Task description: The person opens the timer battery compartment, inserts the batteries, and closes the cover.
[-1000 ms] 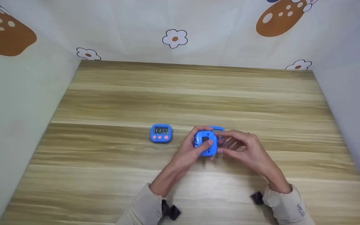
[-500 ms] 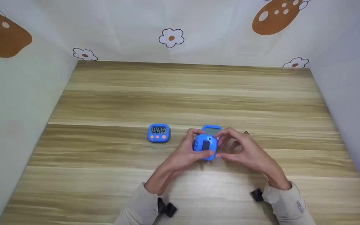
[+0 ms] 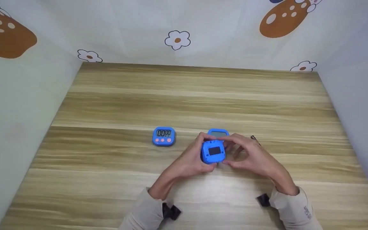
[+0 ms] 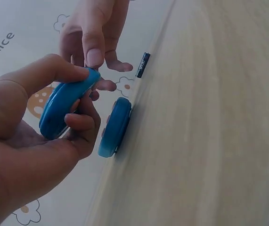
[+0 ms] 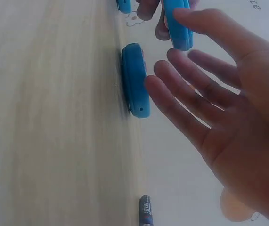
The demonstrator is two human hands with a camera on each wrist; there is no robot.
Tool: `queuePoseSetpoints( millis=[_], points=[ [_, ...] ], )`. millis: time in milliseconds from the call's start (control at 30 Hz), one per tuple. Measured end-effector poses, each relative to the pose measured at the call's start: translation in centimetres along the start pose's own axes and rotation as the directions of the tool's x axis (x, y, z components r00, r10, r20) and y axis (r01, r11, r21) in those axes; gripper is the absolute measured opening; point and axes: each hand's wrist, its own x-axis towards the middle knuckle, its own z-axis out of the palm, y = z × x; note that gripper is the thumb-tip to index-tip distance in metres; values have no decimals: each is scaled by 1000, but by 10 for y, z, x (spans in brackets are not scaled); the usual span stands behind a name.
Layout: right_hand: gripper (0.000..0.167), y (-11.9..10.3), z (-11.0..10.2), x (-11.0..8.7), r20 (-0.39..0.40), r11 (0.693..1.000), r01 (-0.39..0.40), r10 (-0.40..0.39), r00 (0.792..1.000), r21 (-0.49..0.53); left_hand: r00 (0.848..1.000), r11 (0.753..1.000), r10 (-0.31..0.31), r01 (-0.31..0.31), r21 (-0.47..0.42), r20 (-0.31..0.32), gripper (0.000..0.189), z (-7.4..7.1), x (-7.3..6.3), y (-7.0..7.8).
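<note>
My left hand [image 3: 188, 161] grips a blue digital timer [image 3: 213, 152] by its edges, its back with a dark rectangle turned up towards the head camera. Opposite, my right hand [image 3: 251, 155] has thumb and index finger at the timer's right corners, pinching it lightly. The right wrist view shows the other right fingers [image 5: 195, 89] loosely spread below the held timer. Just behind the hands, a second blue timer [image 3: 218, 132] lies face up on the table with a blank display, partly covered by them.
A third blue timer [image 3: 164, 136] with pink buttons lies to the left, showing zeros. A small dark battery [image 4: 143, 65] lies on the wood-grain table [image 3: 107, 191] beside the right hand. Patterned cloth walls [image 3: 133, 28] stand along the back and sides.
The held timer has been turned, so its dark rectangle now lies sideways. My left thumb has slid off its back to the lower edge, and more of the timer behind shows.
</note>
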Motion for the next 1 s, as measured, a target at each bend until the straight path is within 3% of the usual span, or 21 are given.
queuePoseSetpoints(
  millis=[233, 333, 400, 433, 467, 533, 633, 700, 767, 867, 933, 1000],
  points=[
    [61, -2, -2, -2, -33, 996, -56, 53, 998, -69, 994, 967, 83, -64, 245, -67, 71, 2, 3, 1],
    [61, -3, -1, -2, -41, 999, -25, 23, 999, -30, 986, 926, 137, -92, 365, -98, 69, 3, 3, 1],
    [60, -14, -2, 0, -50, 999, 29, -27, 998, 37, 973, 884, 201, -129, 450, -115, 69, 3, 3, 1],
    [59, -17, -1, 0, -55, 996, 59, -56, 997, 68, 967, 875, 222, -142, 463, -123, 70, 3, 3, 1],
    [58, -23, -1, 1, -62, 990, 95, -89, 994, 100, 963, 879, 233, -151, 453, -132, 71, 3, 2, 1],
    [58, -35, -2, 2, -86, 981, 145, -135, 987, 130, 959, 917, 248, -186, 353, -140, 71, 2, 3, 2],
    [64, -39, -2, 4, -143, 985, 157, -145, 979, 76, 967, 978, 207, -199, 68, -148, 73, 1, 4, 3],
    [67, -37, -2, 5, -174, 991, 134, -127, 976, 31, 971, 975, 193, -205, -80, -142, 75, 0, 5, 3],
    [70, -28, 0, 5, -184, 994, 106, -107, 977, -14, 977, 973, 167, -185, -138, -129, 75, -1, 4, 4],
    [68, -18, 4, 11, -164, 994, 69, -81, 983, -80, 987, 987, 134, -142, -81, -89, 75, -11, 4, 6],
    [66, -15, 8, 20, -148, 989, 49, -69, 987, -140, 992, 993, 110, -107, 50, -63, 74, -24, 4, 9],
    [63, -15, 12, 35, -116, 979, 29, -53, 992, -200, 995, 971, 86, -73, 229, -46, 74, -40, 6, 12]
  ],
)
